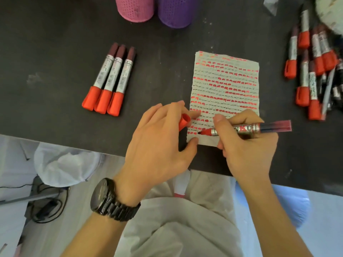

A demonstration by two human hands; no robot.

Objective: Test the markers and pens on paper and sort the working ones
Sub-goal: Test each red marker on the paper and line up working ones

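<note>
Right hand round uncapped marker — left hand round its red cap

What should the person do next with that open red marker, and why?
Probably draw a short stroke: the right hand holds the uncapped marker with its tip at the paper by the lowest red row, while the left hand holds the cap and steadies the paper.

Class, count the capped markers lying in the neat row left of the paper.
3. They lie side by side, touching, orange caps at the near end: the left marker, middle marker, right marker. None seems hidden there.
</note>
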